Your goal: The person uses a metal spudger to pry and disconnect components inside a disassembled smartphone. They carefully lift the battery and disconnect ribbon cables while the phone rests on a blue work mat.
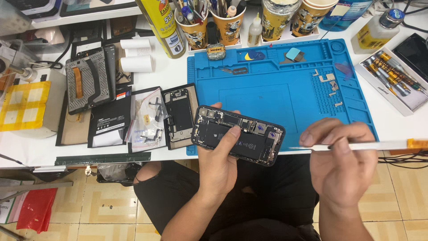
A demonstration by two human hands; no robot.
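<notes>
The left hand point(218, 160) gripped an opened phone point(238, 135), its back removed, holding it in the air just in front of the table point(392, 129) edge, above the person's lap. The fingers wrapped it from below and the thumb lay across the exposed battery. The right hand point(341, 163) was closed around a thin white tool point(356, 146), pinched near its middle, the tip pointing toward the phone but apart from it.

The phone looked light and stiff, but fragile inside: small boards and connectors lay bare. It seemed safest to hold it by the frame edges, not pressing on the inner parts. A blue work mat point(276, 93) lay behind.
</notes>
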